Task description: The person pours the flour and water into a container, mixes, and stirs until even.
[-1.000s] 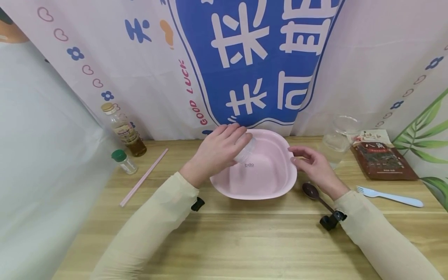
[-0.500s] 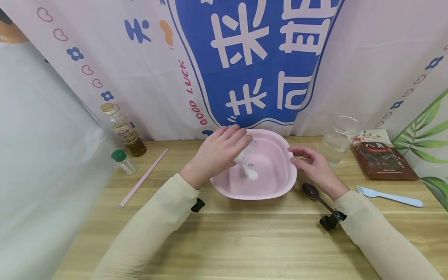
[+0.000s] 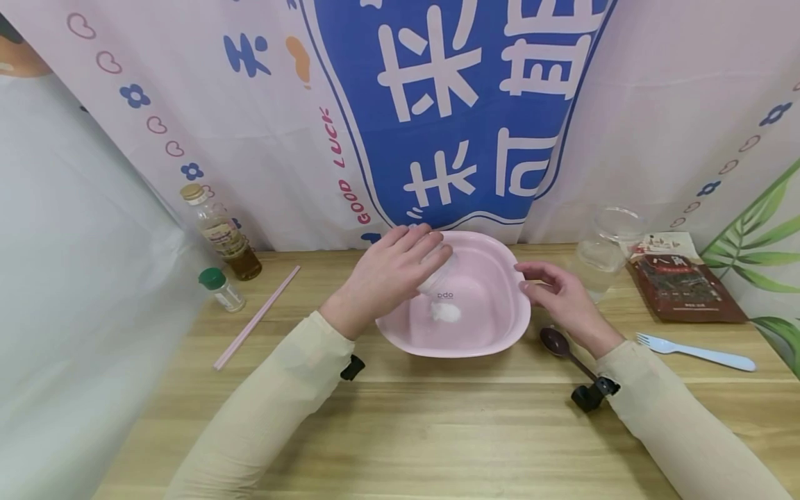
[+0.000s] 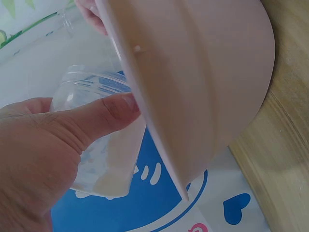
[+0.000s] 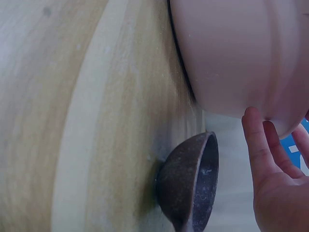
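Note:
My left hand [image 3: 394,274] grips a clear jar [image 4: 108,166], tilted over the pink basin [image 3: 469,344]. In the left wrist view its threaded mouth shows without a lid, with white granules lying along the inside. The thumb lies across the jar, its tip right at the basin's rim. A small white heap of granules [image 3: 446,312] lies on the basin's floor, below the printed letters. At the basin's right side my right hand [image 3: 559,295] holds the rim between thumb and fingers. The right wrist view shows fingertips [image 5: 252,113] against the outer wall.
A dark brown spoon [image 3: 555,342] lies under the right wrist. Farther right are a clear pitcher [image 3: 596,260], a brown spice packet [image 3: 681,281] and a blue fork [image 3: 700,351]. To the left stand an oil bottle [image 3: 228,243] and green-capped shaker [image 3: 221,290], near pink chopsticks [image 3: 257,316].
White granules have fallen from the jar onto the basin's floor, which had none a second ago. The left hand has shifted only slightly; the right hand has stayed at the rim.

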`<state>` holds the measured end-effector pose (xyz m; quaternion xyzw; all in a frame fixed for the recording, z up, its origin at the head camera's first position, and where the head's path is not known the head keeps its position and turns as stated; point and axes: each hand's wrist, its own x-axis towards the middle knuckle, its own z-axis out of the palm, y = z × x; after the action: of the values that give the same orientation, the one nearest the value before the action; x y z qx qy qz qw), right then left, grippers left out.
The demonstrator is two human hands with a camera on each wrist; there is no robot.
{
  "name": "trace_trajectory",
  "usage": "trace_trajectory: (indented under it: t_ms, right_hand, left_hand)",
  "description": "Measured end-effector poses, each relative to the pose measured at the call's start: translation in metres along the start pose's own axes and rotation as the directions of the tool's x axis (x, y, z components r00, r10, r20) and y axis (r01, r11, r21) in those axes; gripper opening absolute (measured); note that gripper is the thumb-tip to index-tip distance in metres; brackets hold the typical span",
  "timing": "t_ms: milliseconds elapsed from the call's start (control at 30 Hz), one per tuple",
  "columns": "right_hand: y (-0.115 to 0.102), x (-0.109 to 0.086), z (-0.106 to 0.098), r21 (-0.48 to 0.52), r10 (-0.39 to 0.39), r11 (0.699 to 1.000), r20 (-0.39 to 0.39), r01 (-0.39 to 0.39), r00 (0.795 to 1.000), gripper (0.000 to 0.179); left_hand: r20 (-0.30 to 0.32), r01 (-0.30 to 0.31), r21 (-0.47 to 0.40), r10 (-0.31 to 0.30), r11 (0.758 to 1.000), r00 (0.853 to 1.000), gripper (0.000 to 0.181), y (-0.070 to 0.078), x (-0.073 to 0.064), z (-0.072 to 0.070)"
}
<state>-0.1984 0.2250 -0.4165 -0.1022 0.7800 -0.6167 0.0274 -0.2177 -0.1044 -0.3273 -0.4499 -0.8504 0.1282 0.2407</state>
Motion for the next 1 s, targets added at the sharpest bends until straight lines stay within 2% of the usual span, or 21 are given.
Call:
trace_trajectory:
  t_ms: [133,267,433,700,1000]
  right_hand:
    - [0.0003,0.0000,0.0001,0.005,-0.004,1.000,0.000,0.004,1.000,0.046]
    - [0.0008,0.0002,-0.0001,0.001,-0.005,1.000,0.001,0.005,1.000,0.046]
    - [0.0014,0.0005,-0.0011,-0.008,0.004,1.000,0.003,-0.004,1.000,0.046]
    - [0.0014,0.0003,-0.0004,-0.006,0.007,1.000,0.000,-0.007,1.000,0.046]
    - [0.0006,0.0002,-0.0006,-0.009,0.007,1.000,0.002,-0.007,1.000,0.047]
  left_hand:
    - [0.009,-0.014,0.013,0.014,1.000,1.000,0.075,0.0005,-0.0001,-0.0003]
    - [0.015,-0.016,0.027,0.016,1.000,1.000,0.062,0.0008,-0.0010,0.0002]
    - [0.020,-0.020,0.037,0.020,0.999,1.000,0.059,0.0001,-0.0020,0.0010]
    - [0.033,-0.012,0.003,0.012,1.000,0.999,0.082,-0.0009,-0.0027,0.0029]
    - [0.054,-0.027,-0.033,0.029,0.999,0.998,0.086,0.0003,-0.0015,0.0007]
